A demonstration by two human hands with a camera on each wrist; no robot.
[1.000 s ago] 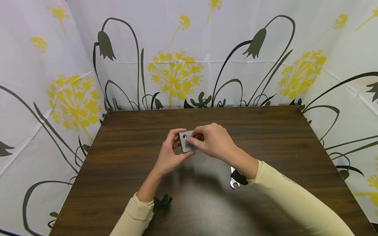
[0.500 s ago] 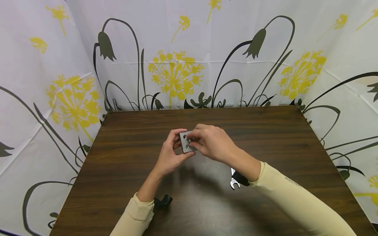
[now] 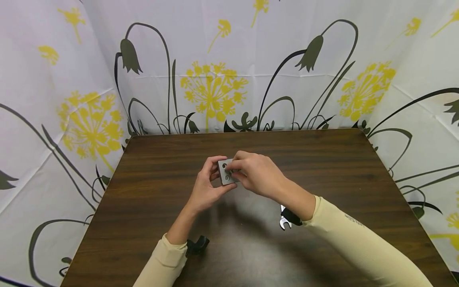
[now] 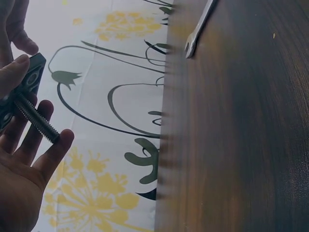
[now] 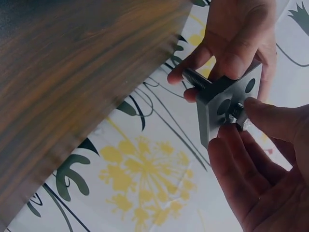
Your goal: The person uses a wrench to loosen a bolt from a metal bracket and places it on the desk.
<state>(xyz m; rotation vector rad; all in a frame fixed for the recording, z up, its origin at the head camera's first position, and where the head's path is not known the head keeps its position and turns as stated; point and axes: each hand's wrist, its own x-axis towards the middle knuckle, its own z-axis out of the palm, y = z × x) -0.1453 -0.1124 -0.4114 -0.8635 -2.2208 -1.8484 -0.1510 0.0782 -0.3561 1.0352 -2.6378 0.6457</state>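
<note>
My left hand (image 3: 208,185) grips a small grey metal plate (image 3: 223,177) with holes by its edges, up above the table. A bolt (image 5: 197,78) runs through the plate. Its long threaded shank (image 4: 37,120) sticks out on the left hand's side, close to a fingertip of that hand. On the other face, thumb and fingers of my right hand (image 3: 259,173) pinch the bolt's near end, which they partly cover. Two open holes show beside it in the right wrist view.
An open-ended wrench (image 3: 285,224) lies on the dark wooden table (image 3: 150,207), partly hidden beneath the right forearm. A black wrist mount (image 3: 197,245) sits at the left wrist. A flower-printed curtain (image 3: 229,48) hangs behind the table.
The right hand's fingers shift slightly around the bolt's end, spreading a little and coming together again. The left hand and plate stay nearly still.
</note>
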